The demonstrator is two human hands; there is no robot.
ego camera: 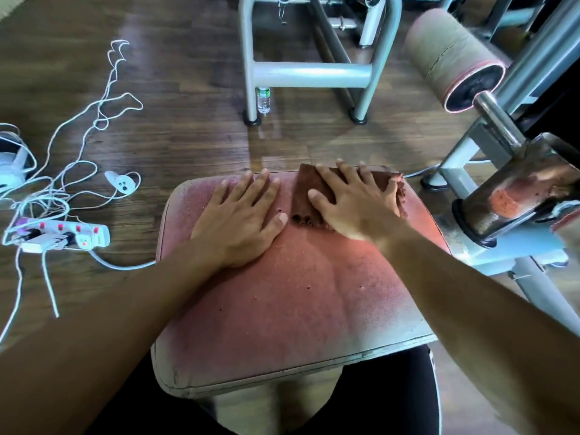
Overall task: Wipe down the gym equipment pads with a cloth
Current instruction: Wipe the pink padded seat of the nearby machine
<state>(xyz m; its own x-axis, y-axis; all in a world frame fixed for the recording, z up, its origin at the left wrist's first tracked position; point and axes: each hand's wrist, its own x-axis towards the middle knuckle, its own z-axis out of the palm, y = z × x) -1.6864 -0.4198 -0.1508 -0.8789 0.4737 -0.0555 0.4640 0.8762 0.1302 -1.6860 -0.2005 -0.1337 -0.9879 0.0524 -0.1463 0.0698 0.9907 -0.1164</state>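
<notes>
A folded, dark reddish-brown cloth with a frayed near edge (317, 196) lay flat at the far edge of a worn, faded red, square vinyl seat pad (292, 309), towards its right far corner. The right hand (357, 205) pressed down on the cloth with all fingers (326, 180) straight and spread wide, the thumb extended to the left across the fabric; nothing was gripped. The left hand (241, 221) rested palm-down directly on the bare pad just beside the cloth, its fingers likewise straight and slightly fanned, the thumb tip close to the cloth's near left corner. Both forearms reached forward over the pad. To the right stood a tan cylindrical roller pad with a black end cap (455, 61) on a chromed bar, attached to a pale grey metal frame. Beyond the pad, a grey tubular machine frame (310, 73) stood on dark wood-patterned flooring, with a small clear plastic bottle (263, 100) at its foot. At left lay a white power strip with red switches (62, 237) amid tangled white cables.
</notes>
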